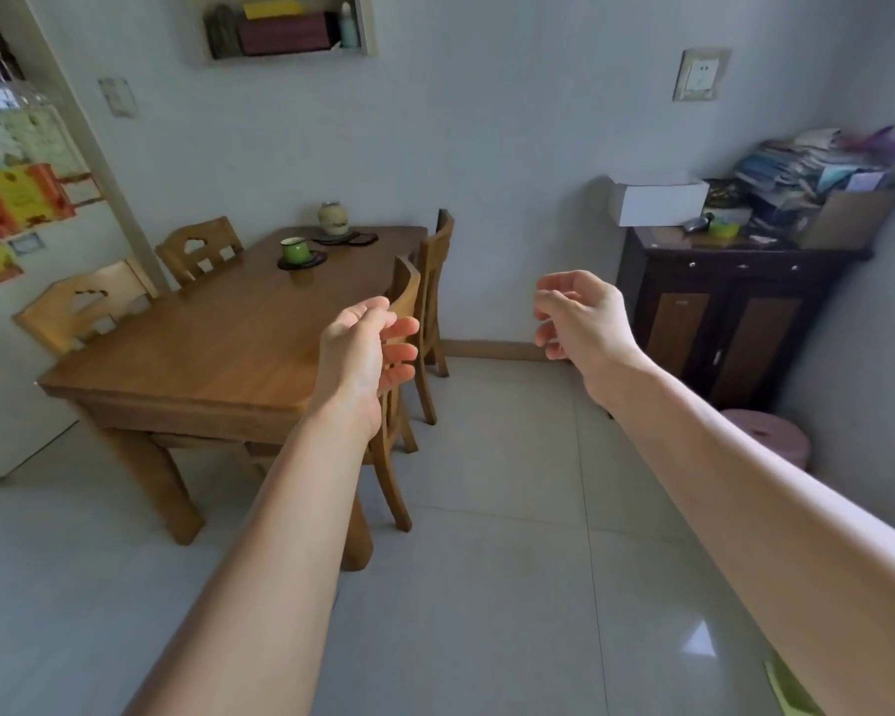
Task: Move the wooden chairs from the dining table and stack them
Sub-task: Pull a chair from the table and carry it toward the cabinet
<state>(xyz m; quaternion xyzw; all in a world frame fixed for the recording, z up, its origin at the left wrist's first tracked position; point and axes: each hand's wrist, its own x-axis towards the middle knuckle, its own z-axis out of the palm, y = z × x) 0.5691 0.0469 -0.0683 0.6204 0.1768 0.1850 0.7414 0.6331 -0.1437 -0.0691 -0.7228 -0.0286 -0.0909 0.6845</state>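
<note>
A wooden dining table (218, 348) stands left of centre with several wooden chairs tucked against it. On its right side are a near chair (405, 289) and a far chair (435, 255). Two more chair backs show on its left side, one nearer (86, 307) and one farther (197, 248). My left hand (365, 348) is stretched out in front of the near right chair's back, fingers curled and apart, holding nothing. My right hand (580, 315) hovers in the air to the right of the chairs, fingers loosely curled, empty.
A green cup (294, 249) and a jar (333, 217) sit on the table's far end. A dark cabinet (729, 323) piled with papers and a white box stands at the right wall, with a pink stool (776, 441) beside it. Pale tiled floor (487, 586) spreads in front.
</note>
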